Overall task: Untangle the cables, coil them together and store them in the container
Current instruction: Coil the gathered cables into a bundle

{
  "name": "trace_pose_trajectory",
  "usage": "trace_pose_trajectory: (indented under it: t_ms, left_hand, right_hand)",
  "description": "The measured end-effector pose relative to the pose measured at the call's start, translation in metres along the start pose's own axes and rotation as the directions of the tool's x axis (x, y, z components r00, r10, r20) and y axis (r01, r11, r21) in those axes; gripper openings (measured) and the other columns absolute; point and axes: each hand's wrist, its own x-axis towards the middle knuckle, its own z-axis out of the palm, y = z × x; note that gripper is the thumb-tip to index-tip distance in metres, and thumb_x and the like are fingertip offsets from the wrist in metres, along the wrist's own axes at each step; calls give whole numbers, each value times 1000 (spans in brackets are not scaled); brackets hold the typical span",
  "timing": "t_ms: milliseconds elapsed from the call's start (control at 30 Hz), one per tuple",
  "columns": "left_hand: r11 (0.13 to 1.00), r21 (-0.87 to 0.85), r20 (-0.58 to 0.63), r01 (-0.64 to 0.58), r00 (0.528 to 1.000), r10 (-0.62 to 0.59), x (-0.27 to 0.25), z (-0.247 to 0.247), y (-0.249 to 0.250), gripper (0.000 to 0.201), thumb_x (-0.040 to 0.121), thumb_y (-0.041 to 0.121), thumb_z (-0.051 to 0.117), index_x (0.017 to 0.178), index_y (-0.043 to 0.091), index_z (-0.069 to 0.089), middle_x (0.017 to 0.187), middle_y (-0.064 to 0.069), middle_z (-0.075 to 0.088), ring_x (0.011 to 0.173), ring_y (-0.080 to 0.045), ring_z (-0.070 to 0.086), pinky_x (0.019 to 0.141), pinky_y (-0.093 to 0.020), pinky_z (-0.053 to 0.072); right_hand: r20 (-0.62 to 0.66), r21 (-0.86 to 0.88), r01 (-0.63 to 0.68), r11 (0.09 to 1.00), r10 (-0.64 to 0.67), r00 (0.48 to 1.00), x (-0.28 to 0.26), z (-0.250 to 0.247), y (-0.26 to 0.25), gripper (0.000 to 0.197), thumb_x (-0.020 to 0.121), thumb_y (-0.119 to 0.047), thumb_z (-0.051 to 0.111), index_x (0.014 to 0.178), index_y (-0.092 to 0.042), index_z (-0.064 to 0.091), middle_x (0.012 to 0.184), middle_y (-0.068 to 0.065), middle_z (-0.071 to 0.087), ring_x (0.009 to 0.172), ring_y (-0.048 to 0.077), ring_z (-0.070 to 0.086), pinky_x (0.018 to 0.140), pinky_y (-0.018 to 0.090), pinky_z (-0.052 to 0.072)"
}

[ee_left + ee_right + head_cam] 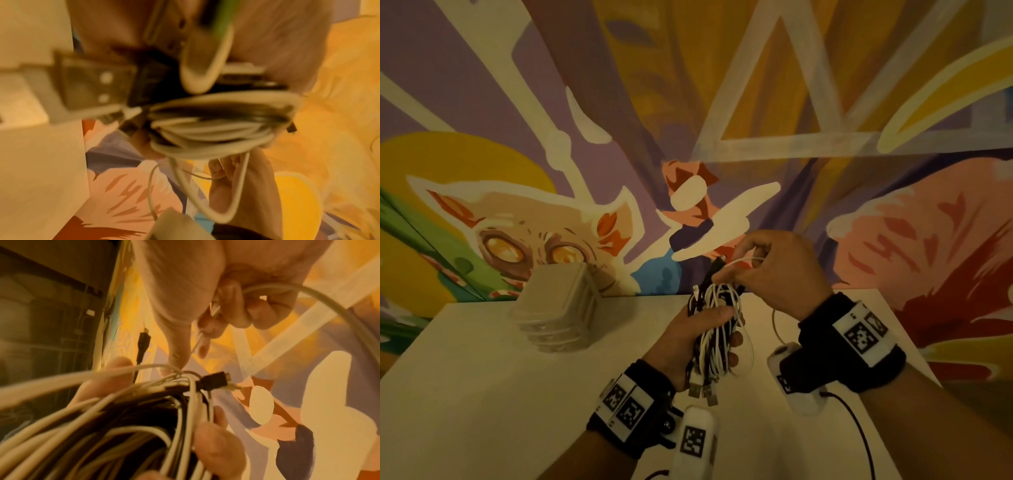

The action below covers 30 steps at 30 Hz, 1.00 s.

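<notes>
A bundle of white and black cables (714,334) is coiled into a long hank above the white table (482,394). My left hand (688,342) grips the hank around its middle, with USB plugs (702,390) hanging from its lower end. Just above the hank, my right hand (767,270) pinches a thin white cable strand (743,261) between thumb and fingers. In the right wrist view the white strand (205,331) runs through the curled fingers, and a black plug (213,381) sticks out of the coil (123,418). The left wrist view shows the coil (216,126) close up and blurred.
A clear plastic container (558,305) with its lid on stands at the table's back left. A painted mural wall (688,102) rises right behind the table. One loose white loop (777,325) hangs over the table under my right wrist. A black cord (859,431) trails from the right wrist camera.
</notes>
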Motion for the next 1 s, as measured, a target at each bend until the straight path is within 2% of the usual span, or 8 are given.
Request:
trace_pose_trajectory:
  t_ms: [133,267,433,500,633,733,867,1000]
  left_hand:
    - [999,-50,-10,-9,1000,9,-1,-1,2,46,66,22,71,106,1,61,88,-14,59,65,-21,61,55,-33,52]
    - [997,-76,19,-36,999,37,-5,-9,8,39,64,26,74,94,2,70,80,-16,62,59,-26,64,57,-32,52]
    - [999,-32,2,-36,999,36,-7,-10,2,48,62,26,73,100,-2,64,79,-19,64,60,-28,65,56,-33,55]
    - [999,18,-15,-44,999,45,-7,-8,0,50,65,25,70,104,-5,61,77,-18,63,60,-27,63,56,-33,55]
    - [990,136,-75,-26,997,37,-6,-10,-2,60,60,28,73,108,-5,59,75,-17,62,58,-26,62,54,-32,53]
    - [990,130,-78,-45,995,56,-5,-9,-1,56,57,26,74,106,2,63,79,-16,65,60,-24,64,56,-33,56]
    - [983,132,-84,-126,987,138,-2,-7,-4,42,62,23,74,104,17,74,106,-15,71,78,-24,69,64,-36,56]
    - [979,132,-114,-155,979,170,-2,-9,-10,39,62,22,76,100,15,73,99,-16,68,77,-26,67,67,-38,55]
  right_hand:
    - [14,-28,13,1000,-13,1000,1,6,8,40,65,-63,71,74,-25,63,56,-10,56,53,6,52,50,21,45]
    - [59,142,16,990,-24,998,-16,14,29,24,92,-38,55,80,-19,63,65,-8,56,60,6,50,57,17,38]
    - [201,171,-101,980,66,977,-46,45,41,22,99,-30,45,90,-20,62,68,3,59,61,12,56,62,30,49]
    - [345,13,-32,999,25,938,-55,53,44,5,88,-26,50,89,-30,53,76,5,63,69,27,62,66,44,54]
    - [468,-550,284,785,9,883,-54,40,34,17,93,-31,45,105,-20,49,93,8,64,81,32,63,63,34,43]
    - [528,-592,413,692,-54,847,-53,34,15,28,96,-38,39,107,-16,52,98,8,63,86,30,63,65,31,36]
    - [550,-625,388,677,30,834,-52,32,8,33,98,-36,36,117,-15,51,104,7,63,91,29,61,69,30,35]
    - [554,-631,365,685,70,829,-57,38,12,44,99,-37,35,135,-14,38,105,8,62,92,29,61,71,31,37]
